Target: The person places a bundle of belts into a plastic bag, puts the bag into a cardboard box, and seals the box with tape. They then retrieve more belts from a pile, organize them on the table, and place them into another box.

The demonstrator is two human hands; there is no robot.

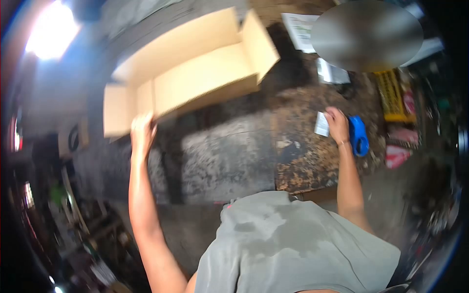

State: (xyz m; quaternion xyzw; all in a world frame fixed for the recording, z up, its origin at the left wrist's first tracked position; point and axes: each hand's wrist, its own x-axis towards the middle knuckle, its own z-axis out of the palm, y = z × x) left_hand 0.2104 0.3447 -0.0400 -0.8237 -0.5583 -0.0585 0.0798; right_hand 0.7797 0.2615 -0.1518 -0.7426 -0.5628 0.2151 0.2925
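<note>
An open cardboard box (200,71) lies tilted across the upper left of the worktable, its inside facing me and its end flaps spread out. My left hand (142,128) is closed on the near left edge of the box, thumb and fingers pinching the cardboard. Over to the right, my right hand (337,124) is closed at the edge of a small white paper slip (322,124). A blue plastic object (358,136) with a loop-shaped end lies just right of that hand.
The worn, dark worktable (229,156) has its near edge in front of my body. Printed sheets (299,31) and a silvery-white packet (332,72) lie at the far right, near a blurred-out area. A yellow crate (391,95) stands beyond the table's right side.
</note>
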